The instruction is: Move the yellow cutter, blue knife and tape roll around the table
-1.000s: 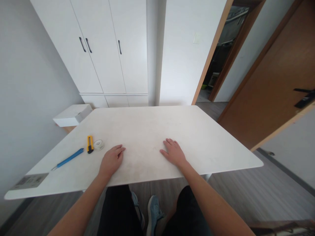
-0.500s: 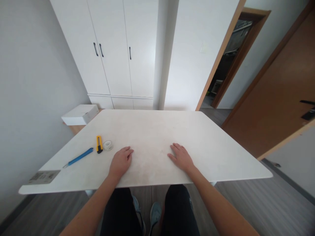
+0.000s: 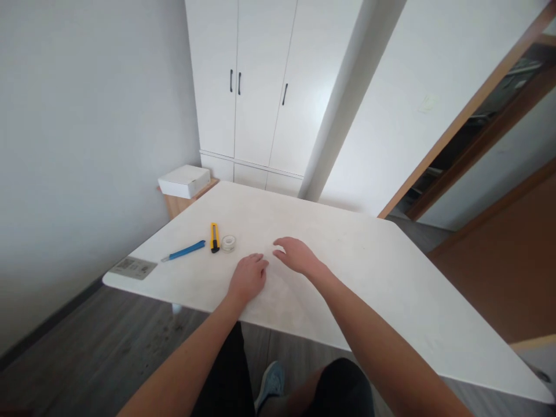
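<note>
My left hand [image 3: 248, 279] rests palm down on the white table [image 3: 365, 284], holding nothing, its fingers loosely stretched. Just beyond its fingertips lies a small roll of white tape [image 3: 228, 243]. My right hand [image 3: 296, 255] is over the table to the right of the left hand, thumb and fingers apart with nothing between them. A yellow utility knife [image 3: 214, 237] with a black end lies close beside the tape. Farther left is a slim blue tool [image 3: 186, 250] with a pointed metal tip, perhaps a craft knife.
A grey printed label [image 3: 134, 267] lies at the table's left corner. Behind it, a white box [image 3: 185, 180] stands on a wooden stand [image 3: 176, 205] against the wall. White cupboards [image 3: 260, 104] rise behind the table, and a doorway is at the right.
The view has swung left and tilted. My right hand has come leftward toward the left hand, its fingers now curving. The left hand still rests on the table; knives and tape have not moved.
</note>
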The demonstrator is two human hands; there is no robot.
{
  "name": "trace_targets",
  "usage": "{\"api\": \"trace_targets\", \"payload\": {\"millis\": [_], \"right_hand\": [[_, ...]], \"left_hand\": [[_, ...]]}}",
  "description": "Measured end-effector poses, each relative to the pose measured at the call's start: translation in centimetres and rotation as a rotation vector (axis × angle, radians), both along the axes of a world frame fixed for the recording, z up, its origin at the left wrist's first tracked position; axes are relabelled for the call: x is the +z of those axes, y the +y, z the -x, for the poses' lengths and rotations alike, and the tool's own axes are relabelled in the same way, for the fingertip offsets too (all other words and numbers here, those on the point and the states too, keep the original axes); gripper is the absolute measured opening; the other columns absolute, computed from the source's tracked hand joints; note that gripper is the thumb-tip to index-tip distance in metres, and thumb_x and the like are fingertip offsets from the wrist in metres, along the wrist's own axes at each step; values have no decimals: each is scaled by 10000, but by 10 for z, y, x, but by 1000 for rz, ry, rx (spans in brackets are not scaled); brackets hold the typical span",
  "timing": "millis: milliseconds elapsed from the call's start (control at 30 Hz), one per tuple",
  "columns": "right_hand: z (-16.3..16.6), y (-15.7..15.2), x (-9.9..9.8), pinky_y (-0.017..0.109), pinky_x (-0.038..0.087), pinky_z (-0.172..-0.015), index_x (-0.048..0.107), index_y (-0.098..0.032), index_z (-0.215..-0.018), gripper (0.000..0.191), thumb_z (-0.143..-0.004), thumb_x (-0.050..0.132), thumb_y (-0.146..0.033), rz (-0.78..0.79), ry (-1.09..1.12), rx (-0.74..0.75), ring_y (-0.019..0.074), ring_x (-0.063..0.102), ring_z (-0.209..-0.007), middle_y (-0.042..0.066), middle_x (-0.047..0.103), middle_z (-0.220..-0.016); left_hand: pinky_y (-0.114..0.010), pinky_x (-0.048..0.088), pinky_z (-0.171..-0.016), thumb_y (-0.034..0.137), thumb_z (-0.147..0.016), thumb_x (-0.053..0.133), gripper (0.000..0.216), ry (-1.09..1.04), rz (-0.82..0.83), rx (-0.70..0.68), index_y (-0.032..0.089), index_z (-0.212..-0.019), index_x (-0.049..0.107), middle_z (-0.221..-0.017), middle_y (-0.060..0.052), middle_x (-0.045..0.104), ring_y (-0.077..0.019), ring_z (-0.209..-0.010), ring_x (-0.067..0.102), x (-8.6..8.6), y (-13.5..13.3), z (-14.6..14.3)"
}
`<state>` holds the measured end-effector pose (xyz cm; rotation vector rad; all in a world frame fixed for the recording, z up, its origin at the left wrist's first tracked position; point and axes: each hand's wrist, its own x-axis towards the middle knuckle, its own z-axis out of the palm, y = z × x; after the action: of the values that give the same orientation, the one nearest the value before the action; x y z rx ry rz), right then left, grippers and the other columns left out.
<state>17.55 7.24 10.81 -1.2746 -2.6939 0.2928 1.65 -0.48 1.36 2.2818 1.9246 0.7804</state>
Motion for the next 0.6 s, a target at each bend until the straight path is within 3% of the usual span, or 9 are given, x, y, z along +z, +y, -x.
{"api": "trace_targets", "payload": {"millis": [133,267,400,500,600], "right_hand": [[109,8,11,366,453,-1003,597,-247,-1315,459,-876,649,-374,69,-85,143,244,603,-1198,75,659,-1304],[173,5,-4,399,528,-871,544,-252,-1322,640,-766,746,-497,138,-229,69,302,618,-1158,125,632,-1297],[192,0,-18,389,546,-827,555,-228,-1276,539,-787,736,-363,120,-290,49,296,638,-1117,157,606,-1283],[190,-1,-20,380,548,-819,570,-226,-1247,386,-863,608,-215,80,-288,70,273,651,-1098,157,588,-1293],[186,2,-20,377,551,-805,562,-246,-1264,391,-885,532,-153,64,-309,118,267,654,-1096,141,584,-1295]], "left_hand": [[-455,461,-997,147,-875,457,288,-45,19,4,172,-1026,702,-1065,-122,714,-272,-1065,634,3,-2,-1],[-498,411,-1070,171,-900,441,355,-90,-3,50,107,-1196,625,-1218,-190,664,-343,-1193,580,0,-2,-2],[-487,391,-1104,197,-939,404,320,-206,7,48,164,-1192,597,-1200,-145,670,-329,-1203,571,-4,-1,-2],[-494,385,-1110,228,-948,411,301,-251,9,58,173,-1191,579,-1201,-147,660,-328,-1205,565,-3,0,-1],[-514,373,-1112,239,-947,414,302,-233,13,60,164,-1196,567,-1225,-157,646,-349,-1238,540,0,0,-2]]}}
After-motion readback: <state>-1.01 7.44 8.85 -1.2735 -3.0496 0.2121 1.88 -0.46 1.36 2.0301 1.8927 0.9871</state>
